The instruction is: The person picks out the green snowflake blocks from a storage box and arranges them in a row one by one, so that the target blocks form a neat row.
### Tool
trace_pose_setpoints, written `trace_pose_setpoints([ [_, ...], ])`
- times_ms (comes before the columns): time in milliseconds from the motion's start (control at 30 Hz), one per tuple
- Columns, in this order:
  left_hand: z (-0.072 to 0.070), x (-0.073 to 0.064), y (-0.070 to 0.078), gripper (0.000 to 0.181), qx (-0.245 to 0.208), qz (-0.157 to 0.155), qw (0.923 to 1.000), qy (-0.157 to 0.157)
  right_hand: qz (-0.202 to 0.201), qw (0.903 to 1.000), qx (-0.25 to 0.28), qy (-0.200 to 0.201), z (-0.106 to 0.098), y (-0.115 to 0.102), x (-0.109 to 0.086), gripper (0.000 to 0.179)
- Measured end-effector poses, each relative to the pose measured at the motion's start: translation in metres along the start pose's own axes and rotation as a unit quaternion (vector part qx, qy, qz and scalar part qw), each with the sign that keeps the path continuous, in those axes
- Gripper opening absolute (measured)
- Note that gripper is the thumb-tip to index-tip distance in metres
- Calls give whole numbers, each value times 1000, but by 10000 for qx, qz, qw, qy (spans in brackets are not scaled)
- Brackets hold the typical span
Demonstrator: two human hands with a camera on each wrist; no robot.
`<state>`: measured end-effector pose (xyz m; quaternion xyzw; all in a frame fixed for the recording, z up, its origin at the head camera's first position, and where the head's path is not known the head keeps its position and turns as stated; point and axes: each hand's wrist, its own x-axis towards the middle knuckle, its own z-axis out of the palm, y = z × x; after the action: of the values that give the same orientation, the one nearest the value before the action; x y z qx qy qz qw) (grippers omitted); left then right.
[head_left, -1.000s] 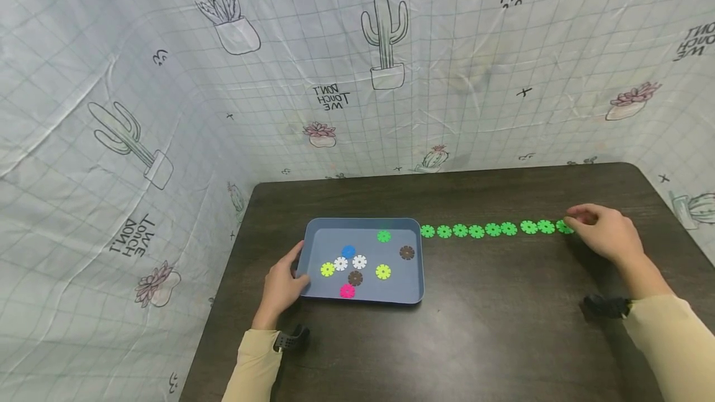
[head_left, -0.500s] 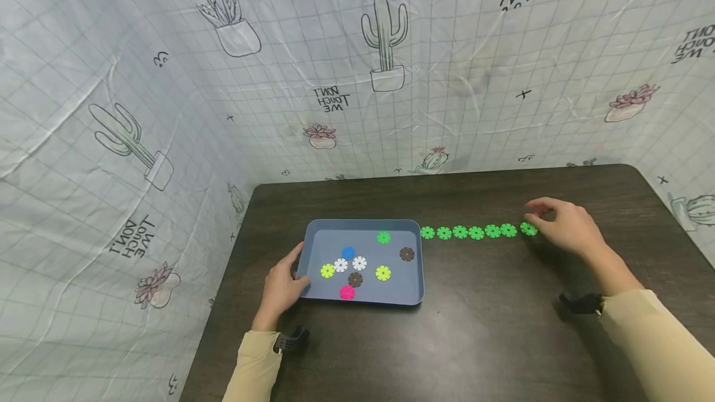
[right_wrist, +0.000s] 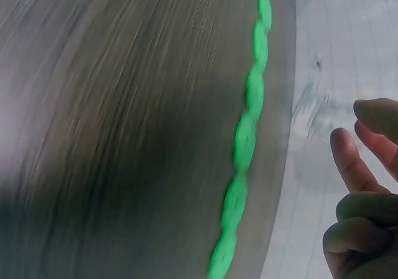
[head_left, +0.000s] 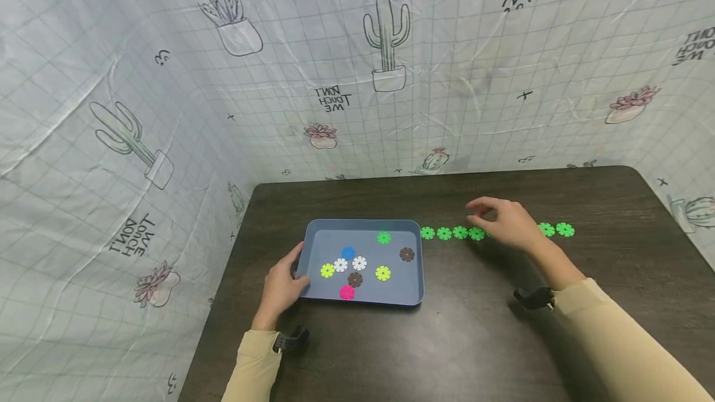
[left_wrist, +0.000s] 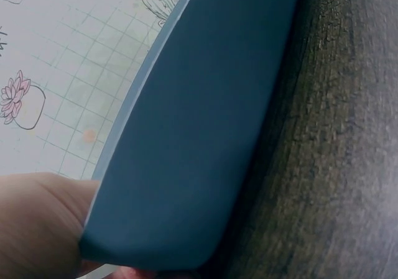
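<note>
My left hand (head_left: pixel 281 287) grips the left side of a blue-grey tray (head_left: pixel 399 290), thumb at the rim. In the left wrist view, the tray's outer wall (left_wrist: pixel 186 130) hides most of the fingers. A row of green notched plastic discs (head_left: pixel 460 232) runs rightward from the tray to a last green disc (head_left: pixel 565 229). Above the row's middle, my right hand (head_left: pixel 505 223) covers several discs. The right wrist view shows its thumb and forefinger apart, nothing between, and the other fingers bent. One green disc (head_left: pixel 383 237) lies inside the tray.
Also in the tray are a blue disc (head_left: pixel 349 254), a pink disc (head_left: pixel 347 292), white discs (head_left: pixel 359 263), yellow discs (head_left: pixel 382 273) and brown discs (head_left: pixel 406 254). The dark wooden table (head_left: pixel 463 327) meets a cactus-print cloth (head_left: pixel 475 67) at its back and left.
My right hand has moved left along the row, from the disc at the right end to above the middle. The left hand and tray stay in place.
</note>
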<state>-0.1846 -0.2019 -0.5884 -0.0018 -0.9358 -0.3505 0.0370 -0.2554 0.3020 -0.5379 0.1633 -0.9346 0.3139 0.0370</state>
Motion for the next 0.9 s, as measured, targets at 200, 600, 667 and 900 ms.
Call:
trace_pose_setpoints([
  [200, 0, 0, -1, 80, 7, 7, 10000, -9, -322, 9985, 341, -269, 27, -27, 19, 29],
  [600, -1, 0, 2, 80, 35, -73, 10000, -15, -718, 9929, 376, -874, 72, -78, 46, 34],
  [667, -1, 0, 3, 80, 18, -71, 10000, -10, -702, 9922, 322, -978, 76, -86, 49, 34],
  [900, -1, -1, 1, 80, -25, -19, 10000, 1, -578, 9876, 193, -1450, 90, -105, 57, 34],
])
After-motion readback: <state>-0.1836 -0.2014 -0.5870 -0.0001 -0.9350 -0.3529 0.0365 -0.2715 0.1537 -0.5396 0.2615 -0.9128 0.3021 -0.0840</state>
